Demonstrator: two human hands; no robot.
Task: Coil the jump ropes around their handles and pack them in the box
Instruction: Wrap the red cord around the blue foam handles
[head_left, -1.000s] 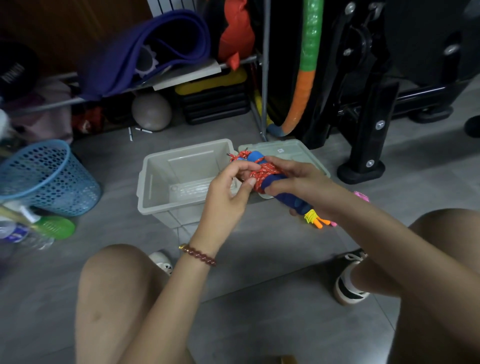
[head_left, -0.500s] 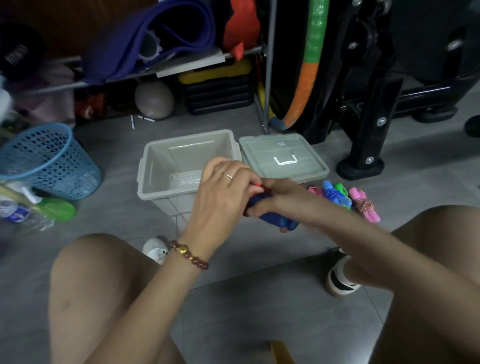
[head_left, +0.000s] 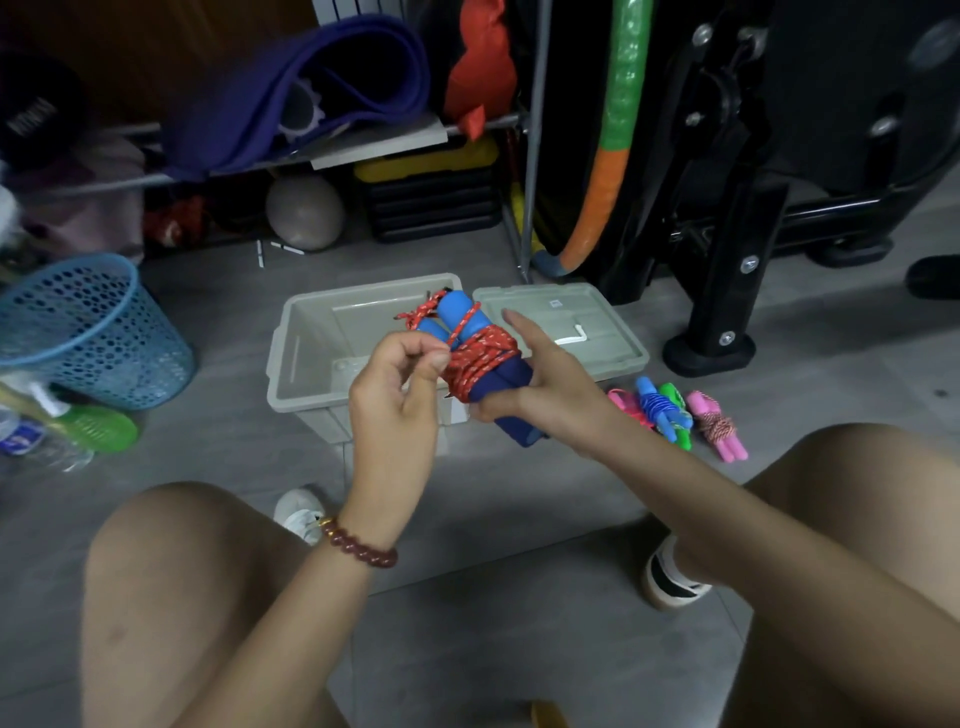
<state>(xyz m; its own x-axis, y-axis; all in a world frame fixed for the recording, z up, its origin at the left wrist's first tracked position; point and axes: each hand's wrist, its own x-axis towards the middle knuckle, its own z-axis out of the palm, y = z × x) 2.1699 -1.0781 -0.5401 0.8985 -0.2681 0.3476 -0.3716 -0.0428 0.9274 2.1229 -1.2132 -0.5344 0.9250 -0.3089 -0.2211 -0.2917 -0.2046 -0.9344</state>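
Two blue handles (head_left: 506, 382) lie side by side with red rope (head_left: 480, 358) coiled around their middle. My right hand (head_left: 540, 387) grips the handles from below, its index finger pointing straight up past the coil. My left hand (head_left: 402, 387) pinches the rope's loose end against the left side of the coil. The bundle hangs over the front right corner of the open grey box (head_left: 311, 358), which looks empty. On the floor to the right lie coiled ropes: one with pink handles (head_left: 626, 408), one blue and green (head_left: 667, 413), another pink (head_left: 719, 428).
The box's lid (head_left: 597, 317) lies flat right beside the box. A blue mesh basket (head_left: 88, 332) and a green-capped bottle (head_left: 83, 428) sit at the left. Black exercise equipment (head_left: 727, 260) stands at the back right, a cluttered shelf (head_left: 311, 150) behind. My knees frame the foreground.
The bundle has been raised and tilted upright so the red coil shows. My left hand moved off the top and now pinches the rope end at the side.
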